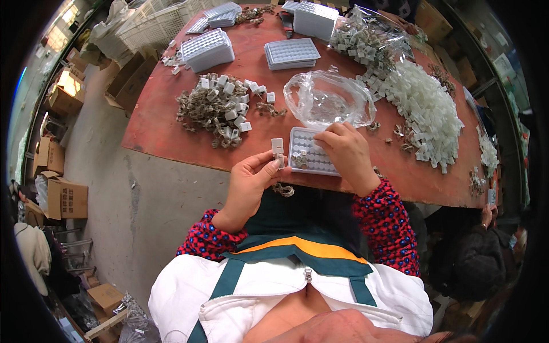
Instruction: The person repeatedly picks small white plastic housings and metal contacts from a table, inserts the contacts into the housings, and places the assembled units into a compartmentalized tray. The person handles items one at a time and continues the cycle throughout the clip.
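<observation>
Between the thumb and fingers of my left hand [251,178] is a small white plastic case [277,146], held upright. A loop of brown cord [283,190] dangles below that hand. To its right, at the table's near edge, lies a white tray [295,137] with rows of small hollows. A few small pieces [299,159] lie in the tray's left part. My right hand [346,153] is over the tray's right side, fingers bent and pressed together at the tips; what they hold, if anything, is hidden. A crumpled clear plastic bag [326,100] lies just beyond the tray.
A heap of brown cords with white cases [214,108] lies left on the red table [166,134]. At right is a large pile of translucent white pieces [423,108]. Stacked trays [207,50] stand at the back. Another person [472,257] is at the right edge.
</observation>
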Available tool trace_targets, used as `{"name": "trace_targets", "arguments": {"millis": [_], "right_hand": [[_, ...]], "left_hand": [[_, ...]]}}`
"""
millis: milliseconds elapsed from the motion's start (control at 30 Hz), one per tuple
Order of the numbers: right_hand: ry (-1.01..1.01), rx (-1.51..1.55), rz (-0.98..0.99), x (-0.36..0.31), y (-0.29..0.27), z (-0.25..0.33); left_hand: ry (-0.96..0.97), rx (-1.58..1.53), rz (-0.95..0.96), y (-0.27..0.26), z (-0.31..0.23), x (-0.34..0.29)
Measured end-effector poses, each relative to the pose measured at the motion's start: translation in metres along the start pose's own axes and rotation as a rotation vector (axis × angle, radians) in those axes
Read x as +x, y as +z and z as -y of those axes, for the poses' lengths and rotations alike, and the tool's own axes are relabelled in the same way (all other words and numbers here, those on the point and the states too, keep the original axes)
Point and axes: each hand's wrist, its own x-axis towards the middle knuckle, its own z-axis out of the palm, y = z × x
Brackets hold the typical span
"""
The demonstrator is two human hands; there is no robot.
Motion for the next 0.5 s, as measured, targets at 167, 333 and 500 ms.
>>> {"name": "trace_targets", "arguments": {"millis": [167, 333, 500], "right_hand": [[-0.13, 0.034, 0.06, 0.001, -0.008, -0.002], [-0.314, 0.004, 0.117, 0.004, -0.002, 0.005], [-0.038, 0.292, 0.128, 0.005, -0.014, 0.012]], "left_hand": [[-0.008, -0.022, 0.042, 0.001, 0.002, 0.001], [0.001, -0.002, 0.065, 0.003, 0.001, -0.002], [0.029, 0.081, 0.068, 0.006, 0.0, -0.001]]}}
